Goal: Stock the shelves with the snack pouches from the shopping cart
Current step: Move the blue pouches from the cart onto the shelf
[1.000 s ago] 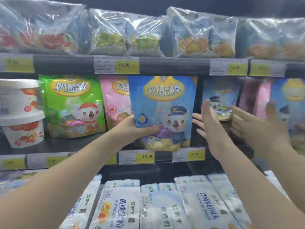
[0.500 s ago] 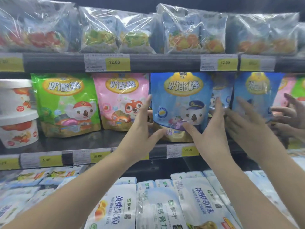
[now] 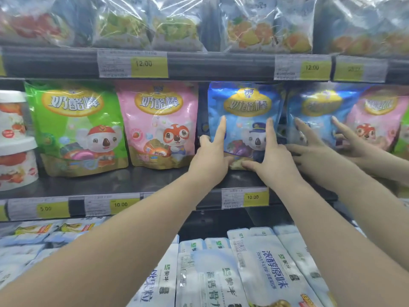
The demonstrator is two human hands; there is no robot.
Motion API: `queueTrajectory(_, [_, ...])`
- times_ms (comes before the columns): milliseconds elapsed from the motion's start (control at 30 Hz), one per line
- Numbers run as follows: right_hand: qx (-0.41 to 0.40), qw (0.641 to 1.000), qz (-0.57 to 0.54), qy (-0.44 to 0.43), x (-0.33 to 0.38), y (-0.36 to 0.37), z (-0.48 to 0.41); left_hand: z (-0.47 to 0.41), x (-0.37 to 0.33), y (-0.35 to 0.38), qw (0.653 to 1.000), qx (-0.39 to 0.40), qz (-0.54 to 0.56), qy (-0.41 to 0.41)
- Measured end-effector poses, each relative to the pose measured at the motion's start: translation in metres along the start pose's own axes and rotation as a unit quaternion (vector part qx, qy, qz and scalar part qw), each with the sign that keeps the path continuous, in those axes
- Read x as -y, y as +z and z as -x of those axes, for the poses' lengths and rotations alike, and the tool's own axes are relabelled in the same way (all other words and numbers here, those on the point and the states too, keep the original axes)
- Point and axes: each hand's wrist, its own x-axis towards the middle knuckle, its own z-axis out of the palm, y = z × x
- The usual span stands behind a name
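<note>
1. While the blue pouch [image 3: 243, 127] stands upright on the middle shelf [image 3: 132, 180], beside the pink pouch [image 3: 157, 125], the left hand [image 3: 210, 160] grips its lower left edge, index finger straight up the front.
2. The right hand [image 3: 274, 160] presses its front, fingers straight, thumb stretched along the bottom.

We get bright, even shop light, white glare on the clear crinkly plastic bags [image 3: 124, 23], soft blur far right.
</note>
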Motion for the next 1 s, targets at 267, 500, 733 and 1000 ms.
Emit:
queueTrajectory(267, [0.034, 0.998, 0.038, 0.03, 0.001, 0.019, -0.041, -0.033, 0.007, 0.02, 0.998, -0.009, -0.027, -0.052])
queueTrajectory(500, [0.036, 0.995, 0.094, 0.018, -0.002, 0.028, -0.057, -0.045, 0.012, 0.026, 0.998, -0.006, -0.029, -0.054])
queueTrajectory(733, [0.043, 0.996, 0.082, -0.008, -0.004, 0.028, -0.055, -0.042, 0.008, 0.029, 0.996, -0.028, -0.052, -0.073])
queueTrajectory(1000, [0.045, 0.996, 0.076, -0.014, -0.004, 0.029, -0.052, -0.038, 0.008, 0.029, 0.994, -0.036, -0.051, -0.088])
